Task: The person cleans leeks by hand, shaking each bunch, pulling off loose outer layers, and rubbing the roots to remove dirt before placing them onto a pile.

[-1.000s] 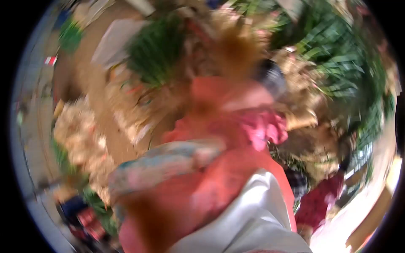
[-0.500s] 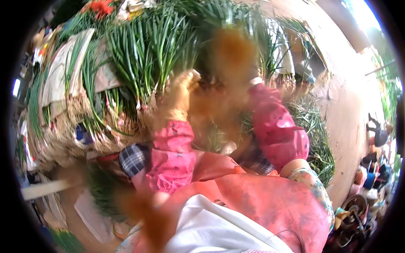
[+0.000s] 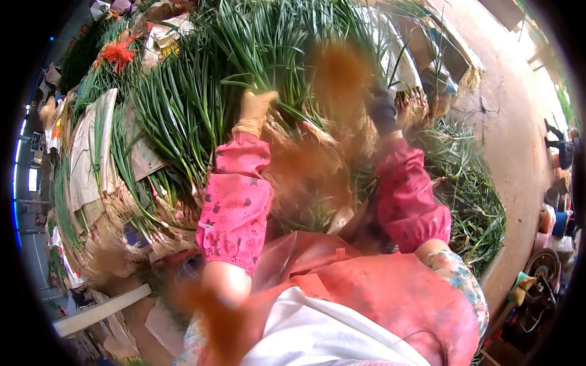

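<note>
My left hand [image 3: 254,111], in a tan glove, is closed around the stalks of some spring onions [image 3: 262,58]. Their long green leaves fan out above the fist, and pinkish white bulb ends [image 3: 317,133] lie to its right. My right hand [image 3: 383,111], in a dark glove, reaches to the right side of the same heap. An orange smear on the lens covers part of it, so its fingers cannot be made out. Pink patterned sleeves [image 3: 235,204] cover both forearms.
More spring onions [image 3: 177,116] with stringy roots lie to the left, with sacking [image 3: 91,146] over some. Loose green leaves [image 3: 470,201] are piled at right. A red apron [image 3: 384,293] covers my lap. A wheel [image 3: 543,268] stands at far right; a pale bar [image 3: 104,311] lies lower left.
My left hand has moved forward onto the stalks, and the leaves there have shifted. More of the right hand's dark glove shows. The whole view has shifted a little.
</note>
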Tool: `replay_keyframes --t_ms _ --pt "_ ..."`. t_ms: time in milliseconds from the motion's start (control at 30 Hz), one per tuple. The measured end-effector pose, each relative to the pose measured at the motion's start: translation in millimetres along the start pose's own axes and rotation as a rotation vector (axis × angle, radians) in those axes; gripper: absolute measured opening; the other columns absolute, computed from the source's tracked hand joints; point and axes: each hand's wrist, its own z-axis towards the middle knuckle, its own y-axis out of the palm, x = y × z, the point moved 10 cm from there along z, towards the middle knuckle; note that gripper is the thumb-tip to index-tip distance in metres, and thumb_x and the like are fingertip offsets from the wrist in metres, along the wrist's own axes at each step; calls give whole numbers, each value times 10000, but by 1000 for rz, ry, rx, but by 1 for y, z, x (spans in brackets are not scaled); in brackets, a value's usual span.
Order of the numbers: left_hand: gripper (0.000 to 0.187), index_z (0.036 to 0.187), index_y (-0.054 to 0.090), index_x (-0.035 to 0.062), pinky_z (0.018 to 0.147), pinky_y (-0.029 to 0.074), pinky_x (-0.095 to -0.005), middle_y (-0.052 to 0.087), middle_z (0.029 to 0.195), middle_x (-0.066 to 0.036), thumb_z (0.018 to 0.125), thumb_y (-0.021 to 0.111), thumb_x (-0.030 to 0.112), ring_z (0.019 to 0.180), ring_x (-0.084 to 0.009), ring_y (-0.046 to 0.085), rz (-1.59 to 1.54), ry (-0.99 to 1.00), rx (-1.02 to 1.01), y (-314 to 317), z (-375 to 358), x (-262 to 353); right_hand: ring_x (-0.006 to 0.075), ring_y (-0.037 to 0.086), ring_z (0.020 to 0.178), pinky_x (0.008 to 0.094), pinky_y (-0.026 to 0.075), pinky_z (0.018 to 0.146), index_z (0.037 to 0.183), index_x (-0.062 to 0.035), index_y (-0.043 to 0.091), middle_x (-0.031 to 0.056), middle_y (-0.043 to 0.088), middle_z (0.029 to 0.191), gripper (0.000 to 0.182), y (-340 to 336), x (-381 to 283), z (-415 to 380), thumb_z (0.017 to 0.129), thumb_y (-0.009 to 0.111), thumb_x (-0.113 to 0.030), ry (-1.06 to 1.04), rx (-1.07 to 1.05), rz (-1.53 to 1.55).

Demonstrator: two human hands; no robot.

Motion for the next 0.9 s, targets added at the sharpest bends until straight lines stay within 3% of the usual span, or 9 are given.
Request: replay_keyframes --t_ms 67,133,200,400,467,567,667,733,900 --pt "122 757 603 25 340 396 -258 578 617 -51 686 698 52 485 -155 568 71 -114 -11 -4 -6 2 192 594 744 260 470 649 1019 5 565 125 619 865 433 26 20 -1 780 658 -344 261 -205 200" --pt "96 721 610 15 304 360 -236 599 599 -76 727 669 91 424 -158 561 138 -148 -87 -3 -14 8 239 541 890 364 435 762 967 -5 556 160 573 913 560 45 -29 1 742 611 -515 -220 -53 -367" --pt "112 729 617 2 303 366 -237 614 608 -95 746 655 106 400 -166 559 90 -228 -128 -8 -16 0 284 489 944 414 394 792 973 -6 528 168 542 955 569 64 -41 -6 735 572 -521 -83 -43 -507" --pt "256 860 637 22 547 485 -281 618 716 -54 756 711 244 606 -153 590 -30 -122 -166 -8 -8 0 299 537 766 408 443 717 982 23 496 191 550 869 349 133 -76 -32 793 533 -267 -137 -91 -644" --pt "345 931 617 43 592 492 -296 609 788 -53 735 727 303 668 -164 583 -48 -241 -20 -24 -8 -18 320 549 740 393 450 650 924 9 500 189 551 820 289 135 -90 -27 763 570 -222 -63 -131 -342" --pt "375 1013 579 52 667 490 -291 603 879 -46 777 669 328 742 -173 582 -473 -309 -234 -6 -38 1 351 531 725 427 431 629 866 -7 484 207 531 779 220 175 -131 -53 750 566 -175 -99 97 -273" --pt "305 1041 563 40 697 491 -278 608 886 -48 843 601 270 771 -176 589 -614 -255 -217 -40 -63 27 361 525 769 453 412 652 860 -1 453 204 523 789 197 187 -201 -70 767 524 -160 -179 -117 -68" --pt "333 1059 567 14 733 491 -286 619 919 -72 851 587 273 818 -190 598 -564 -84 -116 -93 -77 55 370 522 798 449 414 678 893 20 447 210 529 842 208 185 -256 -89 776 493 -146 -452 -223 78" --pt "389 1033 599 -17 709 500 -337 632 949 -113 821 617 309 778 -216 610 -121 -194 190 -196 -86 55 356 543 826 414 457 706 1015 18 429 193 531 950 314 282 -240 -116 733 530 -76 -203 -412 52"
